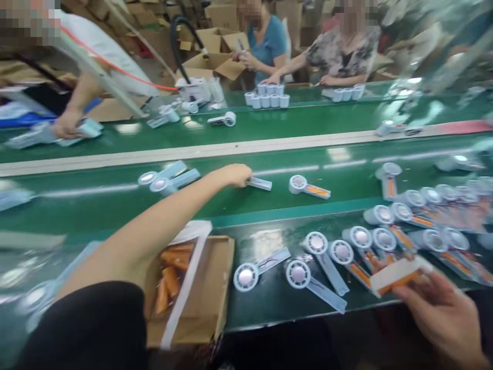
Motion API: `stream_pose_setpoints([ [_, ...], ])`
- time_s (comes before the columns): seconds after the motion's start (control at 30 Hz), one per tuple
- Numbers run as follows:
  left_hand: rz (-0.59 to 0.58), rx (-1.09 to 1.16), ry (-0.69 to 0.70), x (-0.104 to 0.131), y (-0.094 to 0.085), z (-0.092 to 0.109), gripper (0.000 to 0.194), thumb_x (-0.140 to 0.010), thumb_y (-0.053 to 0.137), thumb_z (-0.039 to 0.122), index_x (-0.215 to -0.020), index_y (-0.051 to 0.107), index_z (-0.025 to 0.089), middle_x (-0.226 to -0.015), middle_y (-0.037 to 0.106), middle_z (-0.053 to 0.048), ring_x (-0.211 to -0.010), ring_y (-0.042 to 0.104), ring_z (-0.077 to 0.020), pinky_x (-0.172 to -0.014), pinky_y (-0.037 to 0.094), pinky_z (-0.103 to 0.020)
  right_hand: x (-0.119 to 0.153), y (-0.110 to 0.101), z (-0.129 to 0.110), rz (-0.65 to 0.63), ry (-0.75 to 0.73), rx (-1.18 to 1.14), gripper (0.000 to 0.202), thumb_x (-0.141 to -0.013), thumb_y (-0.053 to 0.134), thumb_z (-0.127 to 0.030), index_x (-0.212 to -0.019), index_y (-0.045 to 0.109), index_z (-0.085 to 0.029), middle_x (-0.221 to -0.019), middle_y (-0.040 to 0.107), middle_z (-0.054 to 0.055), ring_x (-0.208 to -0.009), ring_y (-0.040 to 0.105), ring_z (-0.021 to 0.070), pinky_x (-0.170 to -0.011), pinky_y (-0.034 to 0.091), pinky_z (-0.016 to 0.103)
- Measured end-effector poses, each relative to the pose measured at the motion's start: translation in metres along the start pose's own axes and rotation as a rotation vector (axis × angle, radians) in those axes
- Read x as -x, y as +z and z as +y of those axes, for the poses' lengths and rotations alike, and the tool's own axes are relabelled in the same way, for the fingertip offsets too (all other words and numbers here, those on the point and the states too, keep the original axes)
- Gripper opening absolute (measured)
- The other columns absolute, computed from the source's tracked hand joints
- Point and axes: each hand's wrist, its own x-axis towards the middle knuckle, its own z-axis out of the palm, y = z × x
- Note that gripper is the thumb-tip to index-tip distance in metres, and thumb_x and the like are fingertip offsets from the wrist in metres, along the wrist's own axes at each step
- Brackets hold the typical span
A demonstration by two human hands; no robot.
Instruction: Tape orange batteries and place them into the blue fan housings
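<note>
My left hand (239, 176) reaches across to the green belt, its fingers closed over a light-blue handheld fan housing (261, 184). Only the housing's handle shows, sticking out to the right. In my right hand (442, 306), at the front right, is a flat white-and-orange piece (398, 275) pinched between thumb and fingers. Behind it lie several fan housings (361, 237) with round heads, some with orange strips in their handles. Between my arms, housings with no orange visible, such as this fan housing (246, 276), rest on the dark worktop.
An open cardboard box (221, 288) with orange pieces (171, 280) stands below my left forearm. A pale divider (231, 149) runs along the belt. Across it, co-workers handle parts near a group of white cups (269, 97). Another fan housing (298, 184) lies on the belt.
</note>
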Motion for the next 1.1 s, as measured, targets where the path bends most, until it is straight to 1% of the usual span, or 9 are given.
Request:
stream_pose_setpoints([
  [0.1, -0.027, 0.107, 0.06, 0.009, 0.012, -0.018, 0.023, -0.075, 0.069, 0.028, -0.095, 0.08, 0.029, -0.128, 0.076, 0.002, -0.112, 0.067, -0.0189, -0.093, 0.046, -0.023, -0.047, 0.083, -0.056, -0.286, -0.23, -0.012, 0.063, -0.056, 0.098, -0.041, -0.115, 0.077, -0.032, -0.094, 0.082, 0.008, -0.089, 0.081, 0.0392, -0.088, 0.067, 0.062],
  [0.17, -0.026, 0.16, 0.1, 0.008, 0.014, -0.021, 0.021, -0.078, 0.069, 0.031, -0.095, 0.08, 0.027, -0.13, 0.076, 0.002, -0.111, 0.067, -0.0174, -0.091, 0.046, -0.021, -0.074, 0.151, -0.079, -0.495, -0.389, -0.009, 0.051, -0.063, 0.095, -0.041, -0.109, 0.075, -0.027, -0.094, 0.082, 0.005, -0.089, 0.081, 0.032, -0.093, 0.067, 0.057],
  [0.27, 0.013, 0.193, 0.114, 0.006, 0.011, -0.019, 0.026, -0.084, 0.064, 0.034, -0.102, 0.08, 0.024, -0.116, 0.079, -0.002, -0.097, 0.069, -0.0172, -0.082, 0.046, -0.022, -0.106, 0.242, -0.084, -0.702, -0.517, 0.103, 0.039, -0.079, 0.083, -0.036, -0.113, 0.069, -0.023, -0.1, 0.083, 0.004, -0.095, 0.08, 0.0256, -0.097, 0.064, 0.047],
  [0.37, 0.07, 0.196, 0.1, 0.003, 0.008, -0.016, 0.031, -0.088, 0.059, 0.035, -0.11, 0.077, 0.02, -0.104, 0.08, -0.004, -0.084, 0.066, -0.0171, -0.072, 0.042, -0.024, -0.125, 0.294, -0.072, -0.826, -0.598, 0.432, 0.03, -0.09, 0.071, -0.027, -0.119, 0.064, -0.021, -0.107, 0.082, 0.006, -0.106, 0.078, 0.0253, -0.098, 0.06, 0.04],
  [0.5, 0.099, 0.201, 0.104, 0.0, 0.008, -0.01, 0.027, -0.086, 0.061, 0.034, -0.105, 0.075, 0.02, -0.098, 0.079, -0.005, -0.081, 0.063, -0.0174, -0.068, 0.039, -0.026, -0.125, 0.31, -0.066, -0.774, -0.76, 0.999, 0.027, -0.101, 0.06, -0.032, -0.126, 0.062, -0.021, -0.117, 0.08, 0.011, -0.11, 0.075, 0.0325, -0.093, 0.056, 0.039],
  [0.63, 0.104, 0.224, 0.092, -0.002, 0.006, -0.003, 0.025, -0.086, 0.061, 0.033, -0.102, 0.074, 0.02, -0.097, 0.078, -0.006, -0.079, 0.063, -0.0183, -0.066, 0.038, -0.028, -0.116, 0.315, -0.076, -0.77, -0.754, 1.421, 0.041, -0.106, 0.052, -0.038, -0.144, 0.055, -0.024, -0.115, 0.078, 0.015, -0.105, 0.075, 0.0358, -0.086, 0.054, 0.039],
  [0.9, 0.121, 0.233, 0.043, 0.002, -0.006, 0.014, 0.028, -0.083, 0.063, 0.024, -0.11, 0.071, 0.018, -0.097, 0.077, -0.01, -0.079, 0.065, -0.0223, -0.069, 0.043, -0.033, -0.115, 0.347, -0.086, -0.891, -0.715, 1.551, 0.049, -0.105, 0.049, -0.054, -0.131, 0.07, -0.018, -0.121, 0.074, 0.025, -0.112, 0.072, 0.041, -0.089, 0.055, 0.047],
  [1.0, 0.183, 0.206, 0.001, 0.037, -0.009, 0.012, 0.036, -0.092, 0.058, 0.031, -0.124, 0.064, 0.016, -0.115, 0.074, -0.016, -0.095, 0.067, -0.0263, -0.077, 0.046, -0.034, -0.123, 0.332, -0.084, -0.927, -0.74, 1.55, 0.047, -0.109, 0.042, -0.049, -0.136, 0.067, -0.021, -0.119, 0.076, 0.021, -0.105, 0.075, 0.0379, -0.086, 0.056, 0.046],
  [1.1, 0.231, 0.178, -0.08, 0.108, 0.011, -0.004, 0.049, -0.096, 0.054, 0.059, -0.121, 0.066, 0.019, -0.117, 0.074, -0.015, -0.1, 0.067, -0.0293, -0.08, 0.048, -0.036, -0.132, 0.311, -0.073, -0.908, -0.807, 1.538, 0.043, -0.111, 0.037, -0.039, -0.147, 0.058, -0.025, -0.118, 0.077, 0.017, -0.098, 0.077, 0.0344, -0.081, 0.056, 0.042],
])
